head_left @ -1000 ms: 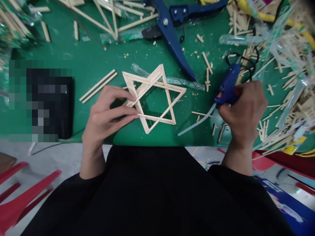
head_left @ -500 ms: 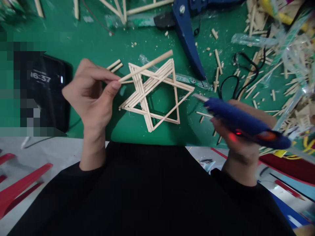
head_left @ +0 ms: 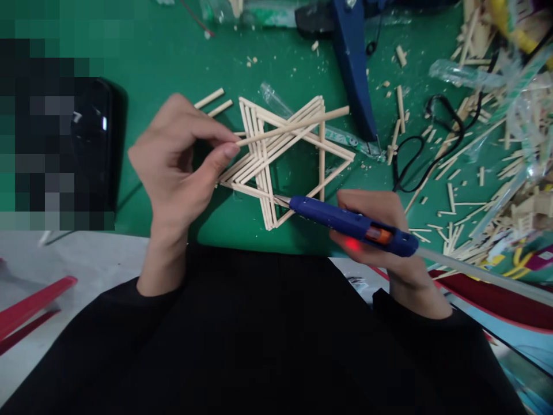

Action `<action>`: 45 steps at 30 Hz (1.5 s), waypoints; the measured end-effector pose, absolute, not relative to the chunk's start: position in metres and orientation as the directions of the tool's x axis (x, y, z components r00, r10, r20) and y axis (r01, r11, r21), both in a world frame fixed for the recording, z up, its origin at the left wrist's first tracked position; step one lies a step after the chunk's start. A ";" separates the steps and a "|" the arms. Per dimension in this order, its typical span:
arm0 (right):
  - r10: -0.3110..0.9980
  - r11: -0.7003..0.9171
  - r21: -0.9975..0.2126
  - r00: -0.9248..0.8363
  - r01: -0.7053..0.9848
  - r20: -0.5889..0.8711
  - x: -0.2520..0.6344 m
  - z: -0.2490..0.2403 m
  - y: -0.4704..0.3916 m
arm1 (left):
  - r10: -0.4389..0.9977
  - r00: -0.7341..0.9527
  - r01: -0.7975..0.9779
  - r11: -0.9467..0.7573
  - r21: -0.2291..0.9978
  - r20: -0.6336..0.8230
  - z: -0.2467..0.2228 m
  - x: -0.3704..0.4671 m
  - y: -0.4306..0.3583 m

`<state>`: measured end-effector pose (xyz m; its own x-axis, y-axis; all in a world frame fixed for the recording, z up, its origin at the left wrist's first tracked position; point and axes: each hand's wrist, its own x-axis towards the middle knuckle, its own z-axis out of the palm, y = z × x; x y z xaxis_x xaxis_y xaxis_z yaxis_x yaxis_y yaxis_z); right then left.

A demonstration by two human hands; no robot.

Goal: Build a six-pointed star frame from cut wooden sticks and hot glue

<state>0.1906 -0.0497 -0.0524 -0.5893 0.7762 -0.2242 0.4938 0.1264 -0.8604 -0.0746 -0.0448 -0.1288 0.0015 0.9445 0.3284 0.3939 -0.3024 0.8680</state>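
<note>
Between thumb and fingers, my left hand [head_left: 185, 158] pinches one end of a thin wooden stick [head_left: 298, 124], which slants over the top of a six-pointed star frame [head_left: 264, 173]. The star is built of pale wooden sticks, with several laid side by side along its left parts, and lies on the green table. My right hand [head_left: 375, 222] is wrapped round a blue hot glue gun [head_left: 345, 222] with a red light glowing. A clear glue stick [head_left: 479, 274] runs out of its back. The gun's nozzle is at the star's lower left crossing; whether it touches is unclear.
A blue-handled cutting tool [head_left: 354, 69] lies behind the star. Scattered stick offcuts [head_left: 510, 150], plastic wrappers and a black cord [head_left: 458, 138] cover the right side. A black device [head_left: 97, 144] stands at left, partly pixelated. The green table [head_left: 233, 233] ends just before my body.
My right hand has brought the glue gun left, from beside the star's right tip to its lower left crossing. My left hand has lowered the stick's far end closer to the star.
</note>
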 end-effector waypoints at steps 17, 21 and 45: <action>0.740 0.078 -0.832 -0.591 0.549 -0.321 0.186 -0.050 -0.046 | 0.955 0.039 0.345 -0.290 0.893 0.295 -0.132 -0.080 -0.043; 0.741 0.069 -0.837 -0.590 0.543 -0.322 0.185 -0.048 -0.045 | 0.960 0.024 0.337 -0.270 0.902 0.278 -0.130 -0.079 -0.042; 0.775 0.064 -0.833 -0.553 0.550 -0.306 0.191 -0.047 -0.046 | 0.894 0.086 0.320 -0.444 0.837 0.441 -0.141 -0.083 -0.039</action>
